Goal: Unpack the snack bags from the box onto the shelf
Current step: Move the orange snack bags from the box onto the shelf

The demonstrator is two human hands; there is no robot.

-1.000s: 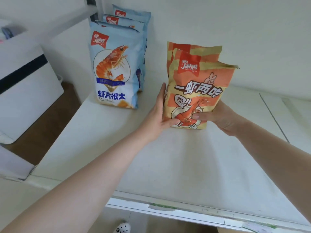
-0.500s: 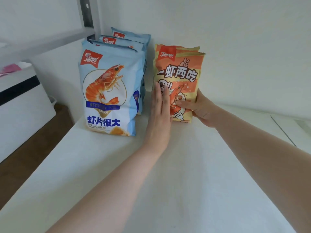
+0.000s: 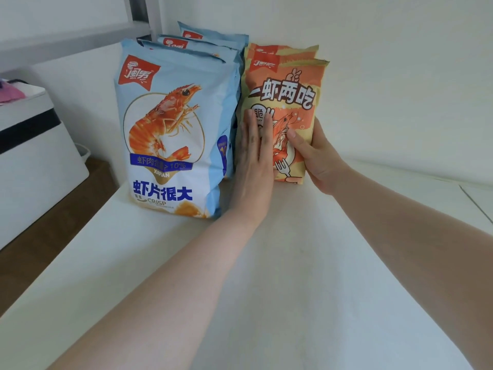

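Note:
Two orange shrimp snack bags (image 3: 286, 84) stand upright, one behind the other, on the white shelf (image 3: 293, 263) near the back wall. My right hand (image 3: 317, 158) grips the front bag's right edge, thumb across its face. My left hand (image 3: 254, 169) lies flat with straight fingers against the bag's left front. Directly to the left stands a row of several blue shrimp crisp bags (image 3: 170, 129), the orange bags touching their side. The box is out of view.
A grey metal shelf upright (image 3: 144, 12) rises behind the blue bags. To the left, below the shelf, a white appliance with a black band (image 3: 32, 156) sits on a brown floor (image 3: 53, 231). The shelf stretches bare to the right.
Both hands slid the orange bags back and left, from mid-shelf until they stand beside the blue row. My head moved closer.

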